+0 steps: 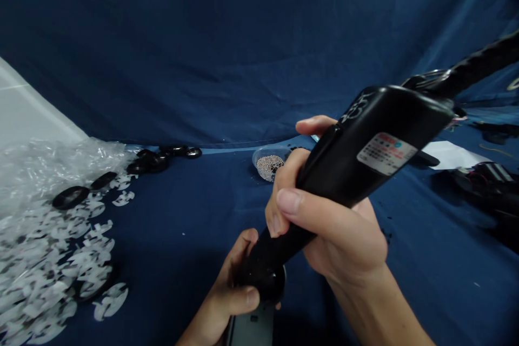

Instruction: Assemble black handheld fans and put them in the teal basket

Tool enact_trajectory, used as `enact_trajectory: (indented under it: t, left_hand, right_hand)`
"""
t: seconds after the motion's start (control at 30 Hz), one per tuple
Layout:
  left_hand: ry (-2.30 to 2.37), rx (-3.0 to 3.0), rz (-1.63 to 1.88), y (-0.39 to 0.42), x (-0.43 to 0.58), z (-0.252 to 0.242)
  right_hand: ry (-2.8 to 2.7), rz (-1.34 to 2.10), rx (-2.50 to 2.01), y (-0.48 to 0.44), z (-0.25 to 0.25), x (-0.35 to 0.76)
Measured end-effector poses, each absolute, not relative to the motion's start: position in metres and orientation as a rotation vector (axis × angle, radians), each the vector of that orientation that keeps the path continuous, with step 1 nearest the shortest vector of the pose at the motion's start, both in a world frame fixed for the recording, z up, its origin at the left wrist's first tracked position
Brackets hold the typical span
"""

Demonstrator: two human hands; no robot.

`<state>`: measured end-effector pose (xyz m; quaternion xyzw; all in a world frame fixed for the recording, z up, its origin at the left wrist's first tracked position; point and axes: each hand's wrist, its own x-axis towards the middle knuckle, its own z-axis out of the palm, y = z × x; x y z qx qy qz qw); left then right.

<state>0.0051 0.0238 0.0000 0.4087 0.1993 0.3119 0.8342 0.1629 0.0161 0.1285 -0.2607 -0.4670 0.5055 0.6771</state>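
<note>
My right hand (332,227) is wrapped round a black electric screwdriver (357,157) with a white label, tilted so its tip points down and to the left. My left hand (233,286) is closed on a round black part (270,286) under the screwdriver's tip, held over a grey block (251,330) at the bottom edge. A thick black cable (474,67) leaves the tool's top end toward the upper right.
A small clear dish of tiny metal screws (270,164) stands behind the hands. Black rings (162,157) and white plastic pieces (81,259) lie at the left beside a clear plastic bag (48,167). A white paper (450,154) and dark gear (490,184) sit at the right. Blue cloth (182,216) covers the table.
</note>
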Motion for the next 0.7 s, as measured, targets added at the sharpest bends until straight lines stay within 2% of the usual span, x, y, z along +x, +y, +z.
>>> enact_trajectory:
  t: [0.17,0.7]
  left_hand:
    - [0.386,0.88,0.656,0.027,0.007,-0.007]
    - [0.382,0.931,0.706,0.036,0.007,-0.029]
  right_hand:
    - [-1.014,1.141,-0.417,0.027,0.115,0.162]
    - [-0.956,1.147,-0.361,0.038,0.095,0.164]
